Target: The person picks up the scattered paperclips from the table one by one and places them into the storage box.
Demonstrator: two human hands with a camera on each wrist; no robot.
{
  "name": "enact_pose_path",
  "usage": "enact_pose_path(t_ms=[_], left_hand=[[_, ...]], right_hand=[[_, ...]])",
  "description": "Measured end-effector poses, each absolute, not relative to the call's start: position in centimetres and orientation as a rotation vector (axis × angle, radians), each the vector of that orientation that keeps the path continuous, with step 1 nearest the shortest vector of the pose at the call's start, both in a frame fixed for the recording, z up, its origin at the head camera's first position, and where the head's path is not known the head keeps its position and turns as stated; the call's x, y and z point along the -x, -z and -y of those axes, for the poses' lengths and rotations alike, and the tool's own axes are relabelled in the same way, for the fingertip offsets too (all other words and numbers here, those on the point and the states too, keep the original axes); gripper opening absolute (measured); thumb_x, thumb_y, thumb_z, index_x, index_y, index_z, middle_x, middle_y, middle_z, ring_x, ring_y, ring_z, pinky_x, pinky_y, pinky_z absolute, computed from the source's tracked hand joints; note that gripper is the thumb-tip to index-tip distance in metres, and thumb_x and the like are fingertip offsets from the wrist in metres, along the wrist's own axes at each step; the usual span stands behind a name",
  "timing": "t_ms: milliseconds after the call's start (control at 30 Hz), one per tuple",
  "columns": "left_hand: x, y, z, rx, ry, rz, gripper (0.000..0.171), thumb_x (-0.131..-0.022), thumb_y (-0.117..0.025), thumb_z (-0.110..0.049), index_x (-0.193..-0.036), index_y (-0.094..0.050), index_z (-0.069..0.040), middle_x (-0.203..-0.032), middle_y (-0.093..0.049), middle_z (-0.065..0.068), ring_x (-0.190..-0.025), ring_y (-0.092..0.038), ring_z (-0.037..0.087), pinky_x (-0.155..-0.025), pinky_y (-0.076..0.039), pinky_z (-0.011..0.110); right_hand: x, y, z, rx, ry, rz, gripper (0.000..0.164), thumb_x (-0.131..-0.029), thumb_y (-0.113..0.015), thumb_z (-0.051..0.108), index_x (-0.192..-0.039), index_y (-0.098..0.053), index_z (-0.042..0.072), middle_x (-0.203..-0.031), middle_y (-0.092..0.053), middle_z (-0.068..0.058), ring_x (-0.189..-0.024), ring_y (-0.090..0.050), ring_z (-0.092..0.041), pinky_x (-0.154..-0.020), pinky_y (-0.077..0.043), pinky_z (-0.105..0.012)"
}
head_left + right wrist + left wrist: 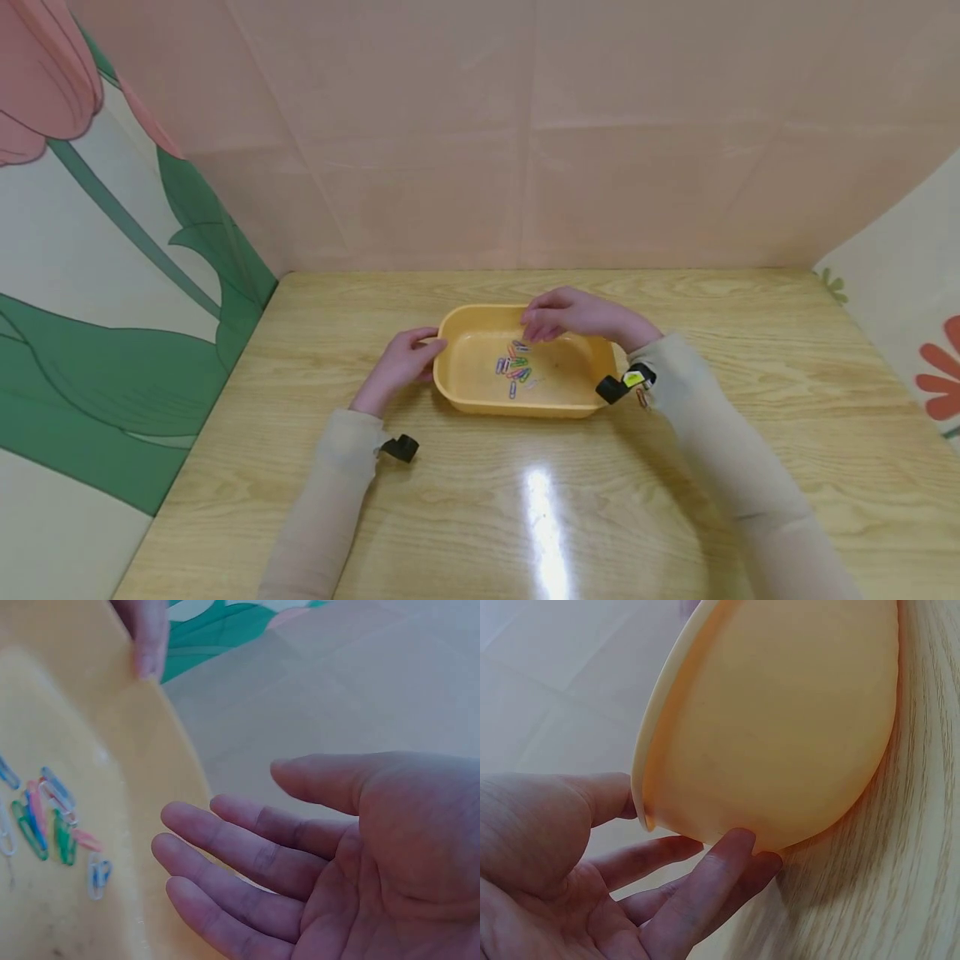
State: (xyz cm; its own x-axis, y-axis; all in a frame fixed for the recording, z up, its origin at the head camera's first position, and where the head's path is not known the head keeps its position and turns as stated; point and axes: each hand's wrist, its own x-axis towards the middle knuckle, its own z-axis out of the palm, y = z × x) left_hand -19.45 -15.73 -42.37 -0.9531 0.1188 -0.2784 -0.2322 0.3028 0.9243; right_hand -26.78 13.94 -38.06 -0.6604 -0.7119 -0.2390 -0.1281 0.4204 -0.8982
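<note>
A yellow plastic tray (pixel 480 407) with rounded corners stands on the table. Several colored paper clips (pixel 517 363) lie scattered on its floor; the right wrist view shows these paper clips (pixel 45 810) in blue, green, pink and white. My left hand (pixel 405 358) holds the tray's left end, thumb at the rim and fingers against the outer wall, as the left wrist view shows of the hand (pixel 630 877). Over the tray's far right side hovers my right hand (pixel 573 315). Its fingers (pixel 247 859) are loosely extended, with nothing between them and the thumb.
One reddish paper clip (pixel 642 398) lies on the wooden table (pixel 450 517) outside the tray, beside the right wrist. A pinkish sheet (pixel 450 142) hangs behind the table. A flower-patterned panel (pixel 150 333) borders the left side.
</note>
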Motion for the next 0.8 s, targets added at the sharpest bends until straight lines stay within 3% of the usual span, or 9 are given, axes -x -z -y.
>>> enact_pose_path(t_ms=[233, 567, 800], left_hand=[[19.6, 42.4, 15.6, 0.120, -1.709, -2.268, 0.045, -0.096, -0.059, -0.022, -0.136, -0.051, -0.003, -0.110, -0.064, 0.023, -0.094, -0.066, 0.032, -0.069, -0.057, 0.030], [19.8, 42.2, 15.7, 0.111, -1.692, -2.268, 0.046, -0.097, -0.058, -0.023, -0.137, -0.049, -0.002, -0.112, -0.063, 0.023, -0.094, -0.066, 0.031, -0.069, -0.057, 0.030], [19.8, 42.2, 15.6, 0.115, -1.685, -2.272, 0.044, -0.097, -0.057, -0.021, -0.136, -0.050, -0.002, -0.113, -0.063, 0.023, -0.094, -0.066, 0.032, -0.069, -0.057, 0.030]], right_hand=[[25.9, 35.3, -15.1, 0.742, 1.278, -2.077, 0.034, -0.104, -0.044, 0.022, -0.121, -0.057, -0.004, -0.113, -0.065, -0.020, -0.107, -0.060, -0.032, -0.093, -0.049, -0.044], [24.8, 32.8, -18.4, 0.788, 1.347, -2.185, 0.037, -0.102, -0.047, 0.031, -0.119, -0.057, 0.000, -0.111, -0.066, -0.016, -0.104, -0.061, -0.033, -0.093, -0.048, -0.044], [24.2, 32.9, -21.1, 0.821, 1.361, -2.221, 0.033, -0.103, -0.046, 0.025, -0.120, -0.056, -0.002, -0.111, -0.066, -0.017, -0.105, -0.059, -0.036, -0.092, -0.050, -0.040]])
